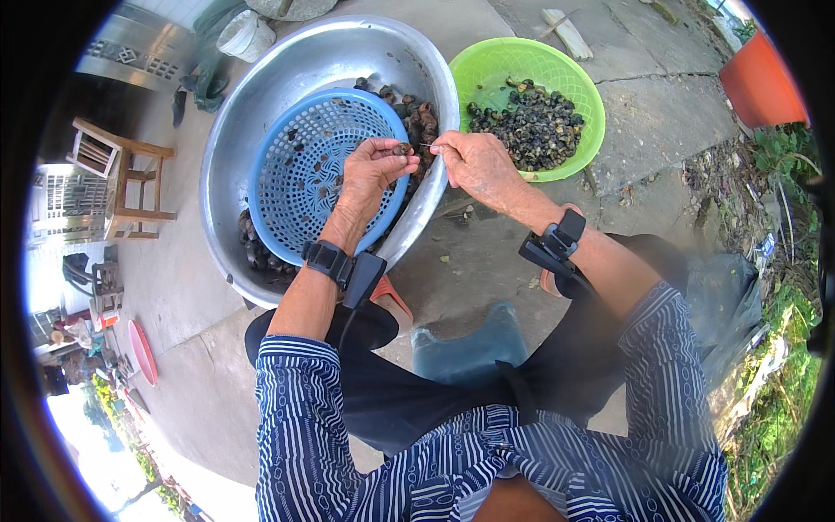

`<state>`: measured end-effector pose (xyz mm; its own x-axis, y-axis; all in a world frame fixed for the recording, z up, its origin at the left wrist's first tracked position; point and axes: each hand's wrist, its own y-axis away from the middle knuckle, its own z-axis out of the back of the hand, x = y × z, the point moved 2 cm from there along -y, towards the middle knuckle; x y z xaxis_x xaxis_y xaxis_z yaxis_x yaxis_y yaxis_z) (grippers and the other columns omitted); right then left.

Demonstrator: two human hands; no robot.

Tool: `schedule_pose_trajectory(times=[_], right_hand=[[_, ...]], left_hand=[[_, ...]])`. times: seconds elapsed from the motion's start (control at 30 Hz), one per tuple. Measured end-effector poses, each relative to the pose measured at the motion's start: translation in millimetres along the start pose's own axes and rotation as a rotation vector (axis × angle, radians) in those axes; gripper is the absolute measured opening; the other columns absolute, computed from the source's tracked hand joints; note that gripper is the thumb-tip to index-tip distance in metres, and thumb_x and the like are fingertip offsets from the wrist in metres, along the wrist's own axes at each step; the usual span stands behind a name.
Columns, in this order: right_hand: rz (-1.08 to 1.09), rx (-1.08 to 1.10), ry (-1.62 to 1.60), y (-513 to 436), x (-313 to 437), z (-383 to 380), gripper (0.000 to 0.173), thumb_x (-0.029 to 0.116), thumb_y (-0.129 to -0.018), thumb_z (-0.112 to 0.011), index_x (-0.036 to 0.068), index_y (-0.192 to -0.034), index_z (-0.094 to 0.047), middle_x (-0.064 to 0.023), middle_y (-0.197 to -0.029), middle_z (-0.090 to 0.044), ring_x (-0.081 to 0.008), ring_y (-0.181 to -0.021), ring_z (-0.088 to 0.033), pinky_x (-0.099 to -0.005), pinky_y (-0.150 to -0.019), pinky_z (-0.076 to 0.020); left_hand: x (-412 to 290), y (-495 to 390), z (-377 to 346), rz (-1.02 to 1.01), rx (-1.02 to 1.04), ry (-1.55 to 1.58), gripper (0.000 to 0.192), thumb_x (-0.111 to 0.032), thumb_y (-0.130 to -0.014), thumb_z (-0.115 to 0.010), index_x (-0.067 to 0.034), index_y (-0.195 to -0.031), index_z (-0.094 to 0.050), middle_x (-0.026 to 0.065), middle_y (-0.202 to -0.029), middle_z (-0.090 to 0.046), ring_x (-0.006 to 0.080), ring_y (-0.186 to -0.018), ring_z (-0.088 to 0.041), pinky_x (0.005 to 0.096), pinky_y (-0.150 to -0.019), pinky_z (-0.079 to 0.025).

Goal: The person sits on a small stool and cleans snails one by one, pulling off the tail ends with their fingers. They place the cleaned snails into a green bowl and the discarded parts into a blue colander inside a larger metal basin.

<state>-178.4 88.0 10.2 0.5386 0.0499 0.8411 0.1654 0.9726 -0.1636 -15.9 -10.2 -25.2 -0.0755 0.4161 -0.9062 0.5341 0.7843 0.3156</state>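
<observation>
Between the thumb and fingers of my left hand [373, 171] is a small brown snail [402, 149], held over the rim of a blue perforated plastic basket [306, 140]. My right hand [479, 163] pinches a thin metal pick [427, 145], its tip pointing at the snail. The basket, with a few dark bits in it, sits inside a wide metal basin [274, 85]. More dark snails [423, 121] lie in the basin around the basket. Beyond my right hand, a green plastic basket [483, 72] holds a heap of dark snail pieces [541, 124].
A blue plastic stool [470, 352] shows between my legs. To the left stand a wooden chair [140, 176] and a red round lid or basin [142, 352]. A white bucket [246, 36] is behind the metal basin. An orange container [763, 81] and plants [792, 163] edge the right side.
</observation>
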Motion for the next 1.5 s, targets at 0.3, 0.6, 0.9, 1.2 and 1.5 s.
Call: schedule_pose_trajectory(times=[0.3, 0.6, 0.9, 1.2, 1.5], right_hand=[[0.023, 0.016, 0.125, 2, -7, -5, 0.019, 0.019, -0.083, -0.05, 0.003, -0.081, -0.06, -0.0189, -0.067, -0.06, -0.0373, -0.068, -0.06, -0.047, -0.062, -0.0468], [0.009, 0.061, 0.179, 2, -7, -7, 0.018, 0.018, -0.081, -0.051, 0.003, -0.078, -0.06, -0.0197, -0.066, -0.059, -0.0378, -0.069, -0.06, -0.0474, -0.063, -0.0468], [0.165, -0.028, 0.395, 11, -4, -2, 0.012, 0.011, -0.08, -0.054, 0.0, -0.083, -0.051, -0.0188, -0.055, -0.055, -0.0354, -0.057, -0.06, -0.0437, -0.052, -0.0484], [0.062, -0.24, 0.287, 4, -22, 12, 0.015, 0.013, -0.081, -0.051, -0.001, -0.085, -0.054, -0.0215, -0.059, -0.057, -0.0375, -0.061, -0.06, -0.0451, -0.058, -0.0487], [-0.579, -0.397, -0.067, 1, -103, 59, 0.026, 0.02, -0.083, -0.046, 0.001, -0.081, -0.064, -0.0084, -0.05, -0.057, -0.0188, -0.051, -0.057, -0.0328, -0.055, -0.0425]], left_hand=[[-3, 8, -28, -0.032, 0.081, 0.017, 0.02, 0.01, -0.079, -0.055, 0.005, -0.096, -0.046, 0.0164, -0.087, -0.06, 0.0263, -0.084, -0.065, 0.0332, -0.078, -0.055], [-1, 11, -33, -0.113, 0.05, -0.182, 0.02, 0.01, -0.075, -0.059, 0.006, -0.093, -0.05, 0.0167, -0.084, -0.062, 0.0219, -0.079, -0.065, 0.0301, -0.074, -0.055], [-1, 11, -44, 0.055, -0.018, -0.053, 0.016, 0.001, -0.079, -0.061, 0.007, -0.09, -0.051, 0.0163, -0.082, -0.062, 0.0207, -0.068, -0.065, 0.029, -0.066, -0.056], [10, 4, -41, 0.359, -0.044, 0.06, 0.016, -0.008, -0.081, -0.06, 0.007, -0.088, -0.058, 0.0157, -0.079, -0.063, 0.0223, -0.067, -0.064, 0.031, -0.063, -0.055], [2, -29, -29, 0.02, -0.225, -0.185, 0.064, -0.003, -0.076, -0.064, 0.016, -0.125, -0.028, 0.0246, -0.099, -0.056, 0.0275, -0.078, -0.063, 0.0333, -0.068, -0.055]])
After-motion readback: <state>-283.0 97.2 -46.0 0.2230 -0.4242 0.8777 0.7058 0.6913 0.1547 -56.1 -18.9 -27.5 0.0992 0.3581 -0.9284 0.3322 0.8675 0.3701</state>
